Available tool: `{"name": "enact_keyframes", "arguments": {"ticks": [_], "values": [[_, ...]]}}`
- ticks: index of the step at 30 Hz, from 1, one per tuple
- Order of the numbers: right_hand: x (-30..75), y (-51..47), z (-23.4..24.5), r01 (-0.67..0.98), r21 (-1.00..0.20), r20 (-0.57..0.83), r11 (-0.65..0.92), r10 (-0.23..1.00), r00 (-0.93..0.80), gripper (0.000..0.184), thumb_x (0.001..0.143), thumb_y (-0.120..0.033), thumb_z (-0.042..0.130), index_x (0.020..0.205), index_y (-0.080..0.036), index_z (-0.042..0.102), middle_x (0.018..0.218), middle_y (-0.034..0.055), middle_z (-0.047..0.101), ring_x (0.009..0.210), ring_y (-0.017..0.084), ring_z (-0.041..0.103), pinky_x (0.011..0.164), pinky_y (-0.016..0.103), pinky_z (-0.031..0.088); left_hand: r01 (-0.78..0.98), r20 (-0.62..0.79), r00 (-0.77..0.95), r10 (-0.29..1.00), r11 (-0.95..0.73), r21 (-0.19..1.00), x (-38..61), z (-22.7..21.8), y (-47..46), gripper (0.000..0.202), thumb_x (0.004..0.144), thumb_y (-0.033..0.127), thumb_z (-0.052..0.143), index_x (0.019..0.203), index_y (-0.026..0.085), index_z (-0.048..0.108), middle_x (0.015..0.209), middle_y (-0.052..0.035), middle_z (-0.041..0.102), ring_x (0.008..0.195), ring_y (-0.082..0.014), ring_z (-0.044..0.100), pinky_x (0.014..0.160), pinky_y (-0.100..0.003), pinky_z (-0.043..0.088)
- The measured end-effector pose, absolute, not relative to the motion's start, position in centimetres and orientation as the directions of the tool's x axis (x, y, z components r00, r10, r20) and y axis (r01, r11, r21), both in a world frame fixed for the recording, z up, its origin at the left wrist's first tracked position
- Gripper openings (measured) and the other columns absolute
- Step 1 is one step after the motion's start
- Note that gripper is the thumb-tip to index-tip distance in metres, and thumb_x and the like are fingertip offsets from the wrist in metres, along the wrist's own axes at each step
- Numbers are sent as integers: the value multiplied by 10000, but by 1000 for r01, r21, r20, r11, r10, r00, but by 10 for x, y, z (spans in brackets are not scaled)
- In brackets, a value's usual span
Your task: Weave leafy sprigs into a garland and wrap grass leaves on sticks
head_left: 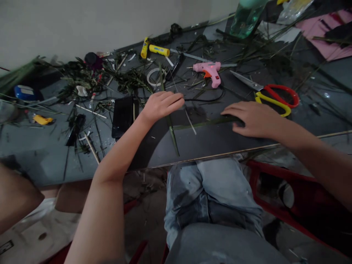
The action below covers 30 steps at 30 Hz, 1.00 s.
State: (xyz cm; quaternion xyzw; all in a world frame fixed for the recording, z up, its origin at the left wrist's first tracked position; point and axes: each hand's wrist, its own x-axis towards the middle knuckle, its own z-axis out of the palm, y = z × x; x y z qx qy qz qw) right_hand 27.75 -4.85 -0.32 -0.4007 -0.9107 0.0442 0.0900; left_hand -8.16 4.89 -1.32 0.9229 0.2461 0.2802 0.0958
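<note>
My left hand (163, 105) is closed over the table, its fingertips pinched at a thin pale strip (190, 120) that slants down toward the front edge. A long green leaf strip (173, 141) passes beneath this hand. Another flat green leaf strip (205, 124) lies crosswise, from the first strip toward my right hand (250, 119). The right hand hovers or rests at that strip's far end, with thumb and fingers apart; whether it touches the strip I cannot tell. Past it are scissors (268, 91) with red and yellow handles. A pink glue gun (207, 71) lies farther back.
A black phone (122, 117) lies left of my left hand. Yellow glue sticks (158, 50), a tape roll (155, 77), leaf scraps (129, 79) and a green bottle (246, 22) are at the back. A yellow cutter-like item (42, 119) is at left. Another person's arm (16, 198) shows lower left.
</note>
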Motion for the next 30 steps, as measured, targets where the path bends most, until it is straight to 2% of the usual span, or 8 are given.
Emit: {"name": "enact_keyframes", "arguments": {"ticks": [5, 12, 17, 20, 22, 24, 27, 30], "values": [[287, -50, 7, 727, -8, -4, 686, 727, -686, 368, 871, -221, 510, 1165, -222, 731, 1105, 94, 729, 960, 257, 667, 804, 375, 490, 396, 489, 781, 389, -914, 94, -79, -25, 49, 297, 1046, 245, 405, 1141, 198, 683, 1128, -84, 749, 1009, -170, 709, 875, -336, 553], [282, -12, 15, 743, -14, -111, 669, 737, -666, 333, 852, -160, 529, 1070, -232, 770, 1058, 52, 741, 923, 205, 643, 749, 311, 440, 329, 424, 869, 253, -938, -114, -76, -28, 35, 326, 1041, 151, 380, 1195, 193, 665, 1192, -111, 749, 1113, -176, 711, 788, -281, 563], [277, 25, 20, 832, 60, -120, 552, 831, -543, 230, 818, -165, 604, 954, -142, 788, 973, 81, 739, 807, 138, 555, 770, 314, 384, 306, 422, 881, 213, -937, -167, -71, -25, 28, 325, 1034, 132, 389, 1212, 184, 656, 1210, -121, 753, 1144, -189, 716, 799, -292, 591], [272, 34, 23, 790, 202, -128, 579, 815, -565, 167, 797, -129, 619, 866, -128, 771, 840, 63, 719, 804, 140, 558, 848, 372, 404, 291, 450, 874, 184, -939, -182, -69, -24, 26, 314, 1026, 116, 414, 1213, 196, 652, 1225, -109, 753, 1151, -186, 718, 800, -283, 593], [267, 31, 28, 751, 313, -80, 581, 804, -589, 165, 814, -101, 596, 855, -110, 755, 861, 90, 718, 885, 183, 596, 894, 412, 416, 286, 452, 875, 174, -938, -193, -69, -24, 26, 313, 1022, 105, 421, 1211, 202, 651, 1233, -103, 752, 1149, -181, 719, 792, -274, 588], [261, 22, 30, 752, 329, 68, 571, 780, -622, 233, 874, -112, 545, 979, -79, 750, 984, 141, 724, 992, 235, 620, 904, 426, 442, 292, 449, 873, 190, -941, -170, -71, -25, 25, 317, 1022, 100, 420, 1217, 202, 648, 1249, -108, 746, 1156, -180, 715, 799, -275, 584], [247, -5, 23, 758, 166, 327, 631, 690, -646, 336, 955, -156, 469, 1156, -69, 722, 1133, 176, 718, 1071, 274, 646, 897, 438, 499, 319, 435, 867, 245, -942, -106, -74, -26, 24, 320, 1024, 107, 422, 1241, 198, 640, 1273, -121, 733, 1187, -187, 700, 827, -288, 581], [229, -40, 1, 533, -1, 451, 846, 476, -755, 312, 966, -179, 490, 1138, -136, 746, 1150, 118, 746, 1105, 257, 669, 958, 439, 533, 346, 400, 872, 282, -933, -97, -74, -29, 21, 321, 1027, 114, 412, 1246, 187, 635, 1272, -130, 728, 1218, -195, 684, 842, -295, 577]]}}
